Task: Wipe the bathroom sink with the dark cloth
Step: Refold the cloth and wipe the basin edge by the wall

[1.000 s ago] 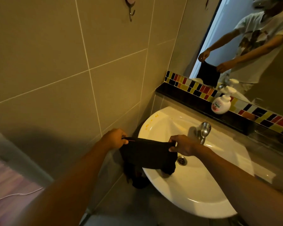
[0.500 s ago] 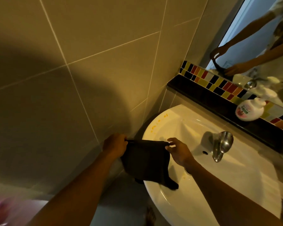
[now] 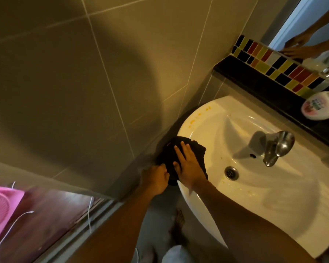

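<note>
The dark cloth (image 3: 170, 151) lies bunched on the left rim of the white sink (image 3: 203, 118). My right hand (image 3: 189, 167) presses flat on top of the cloth, fingers spread toward the wall. My left hand (image 3: 156, 177) grips the cloth's near edge, where it hangs over the rim. Yellow specks dot the sink's back left rim and the basin near the drain (image 3: 231, 172). A chrome tap (image 3: 275, 148) stands at the back of the basin.
The tiled wall (image 3: 103, 82) stands close on the left of the sink. A soap bottle (image 3: 319, 106) sits on the black ledge (image 3: 254, 80) under the mirror. A pink fan (image 3: 0, 209) and a white cable lie beyond the doorway at lower left. My bare foot (image 3: 178, 223) stands below the sink.
The cloth, held stretched in the air between both hands, has come down onto the sink's left rim. My right hand has flattened on it; my view has tilted down.
</note>
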`<state>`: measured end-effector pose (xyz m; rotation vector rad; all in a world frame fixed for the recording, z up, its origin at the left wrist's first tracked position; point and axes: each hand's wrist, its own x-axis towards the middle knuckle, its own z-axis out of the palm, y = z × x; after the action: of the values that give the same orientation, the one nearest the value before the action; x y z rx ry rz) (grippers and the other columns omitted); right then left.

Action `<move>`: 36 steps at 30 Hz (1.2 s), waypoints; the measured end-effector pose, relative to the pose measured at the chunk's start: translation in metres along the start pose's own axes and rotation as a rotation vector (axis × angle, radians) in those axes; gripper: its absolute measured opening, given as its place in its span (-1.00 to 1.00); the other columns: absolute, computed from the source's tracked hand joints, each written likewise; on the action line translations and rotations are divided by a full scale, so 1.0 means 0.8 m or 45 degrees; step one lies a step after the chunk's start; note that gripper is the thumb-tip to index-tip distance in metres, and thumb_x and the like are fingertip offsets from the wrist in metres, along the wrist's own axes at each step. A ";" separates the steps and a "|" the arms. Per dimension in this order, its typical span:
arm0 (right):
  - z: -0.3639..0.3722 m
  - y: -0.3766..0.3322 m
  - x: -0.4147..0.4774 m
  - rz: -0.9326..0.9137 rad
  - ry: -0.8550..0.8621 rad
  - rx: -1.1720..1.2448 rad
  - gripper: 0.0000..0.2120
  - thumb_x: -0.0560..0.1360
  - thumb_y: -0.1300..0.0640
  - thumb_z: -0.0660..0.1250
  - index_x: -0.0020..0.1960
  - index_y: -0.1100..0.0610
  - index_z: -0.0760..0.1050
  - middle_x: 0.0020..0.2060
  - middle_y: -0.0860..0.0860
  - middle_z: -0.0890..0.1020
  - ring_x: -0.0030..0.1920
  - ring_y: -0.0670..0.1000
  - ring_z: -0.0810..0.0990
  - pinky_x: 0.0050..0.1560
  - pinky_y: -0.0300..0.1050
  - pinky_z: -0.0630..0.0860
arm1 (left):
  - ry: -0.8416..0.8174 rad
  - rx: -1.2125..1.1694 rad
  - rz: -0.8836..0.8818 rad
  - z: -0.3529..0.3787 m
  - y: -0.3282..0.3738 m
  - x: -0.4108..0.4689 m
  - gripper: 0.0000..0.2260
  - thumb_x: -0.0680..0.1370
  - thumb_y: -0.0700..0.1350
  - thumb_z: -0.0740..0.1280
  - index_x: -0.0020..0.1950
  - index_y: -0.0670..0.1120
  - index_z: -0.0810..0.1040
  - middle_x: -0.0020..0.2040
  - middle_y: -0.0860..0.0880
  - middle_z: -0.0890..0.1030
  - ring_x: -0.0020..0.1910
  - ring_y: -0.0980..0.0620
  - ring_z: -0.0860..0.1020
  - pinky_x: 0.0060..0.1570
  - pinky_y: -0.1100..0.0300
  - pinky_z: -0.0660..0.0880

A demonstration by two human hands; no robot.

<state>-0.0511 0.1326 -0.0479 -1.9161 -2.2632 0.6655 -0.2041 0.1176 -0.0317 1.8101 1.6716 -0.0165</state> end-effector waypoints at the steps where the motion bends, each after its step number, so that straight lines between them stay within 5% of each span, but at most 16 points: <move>1: 0.005 -0.002 0.004 -0.011 -0.022 -0.021 -0.46 0.64 -0.06 -0.02 0.57 0.05 -0.05 0.58 0.07 -0.07 0.56 0.13 -0.16 0.55 0.11 -0.05 | -0.004 0.031 -0.003 0.009 -0.002 -0.005 -0.73 0.58 -0.01 0.19 0.21 -0.06 0.52 0.18 -0.15 0.61 0.16 -0.19 0.56 0.16 -0.02 0.50; 6: 0.018 0.000 0.021 -0.014 0.001 0.000 -0.44 0.63 -0.09 -0.07 0.57 0.05 -0.11 0.58 0.05 -0.10 0.56 0.09 -0.23 0.55 0.10 -0.12 | -0.034 -0.009 -0.046 0.035 -0.004 -0.008 -0.72 0.60 0.03 0.14 0.17 -0.04 0.54 0.15 -0.15 0.62 0.11 -0.19 0.58 0.14 -0.05 0.50; 15: -0.010 0.040 0.134 0.183 0.186 0.052 -0.45 0.64 -0.08 -0.09 0.57 0.05 -0.09 0.58 0.06 -0.09 0.56 0.07 -0.21 0.53 0.07 -0.25 | 0.205 -0.191 -0.170 0.023 0.033 0.064 -0.71 0.61 -0.09 0.11 0.32 -0.05 0.40 0.26 -0.14 0.55 0.16 -0.20 0.56 0.12 -0.05 0.50; 19: -0.025 0.067 0.178 0.188 0.244 -0.053 -0.45 0.63 -0.09 -0.11 0.57 0.08 -0.07 0.58 0.06 -0.07 0.56 0.06 -0.19 0.50 0.02 -0.30 | 0.327 -0.210 -0.153 0.007 0.054 0.128 -0.66 0.64 0.03 0.06 0.32 -0.09 0.40 0.32 -0.17 0.50 0.21 -0.19 0.52 0.14 -0.02 0.44; 24: -0.051 0.096 0.214 0.172 0.238 -0.079 -0.44 0.64 -0.10 -0.11 0.56 0.10 -0.08 0.58 0.04 -0.07 0.56 0.03 -0.19 0.51 -0.05 -0.29 | 0.231 -0.271 -0.193 0.019 0.087 0.178 -0.43 0.62 0.16 0.03 0.53 -0.13 0.11 0.49 -0.20 0.29 0.35 -0.23 0.41 0.23 -0.08 0.39; 30: -0.091 0.175 0.250 0.169 0.256 -0.209 -0.43 0.62 -0.12 -0.13 0.56 0.10 -0.02 0.57 0.05 0.05 0.56 0.03 -0.08 0.52 -0.03 -0.20 | 0.519 -0.164 -0.065 0.034 0.086 0.189 -0.44 0.59 0.20 0.07 0.46 -0.15 0.30 0.25 -0.22 0.56 0.06 -0.20 0.61 -0.02 -0.03 0.56; 36: -0.135 0.269 0.246 0.392 0.298 -0.345 -0.40 0.59 -0.14 -0.24 0.56 0.12 -0.07 0.57 0.07 0.01 0.56 0.03 -0.07 0.52 -0.02 -0.15 | 0.511 -0.076 -0.100 0.028 0.094 0.190 -0.46 0.60 0.20 0.09 0.46 -0.13 0.29 0.23 -0.21 0.57 0.08 -0.17 0.61 -0.03 0.01 0.55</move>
<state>0.1443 0.3732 -0.0737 -2.3535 -2.0202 0.1479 -0.1000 0.2440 -0.0811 1.7843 1.9928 0.3817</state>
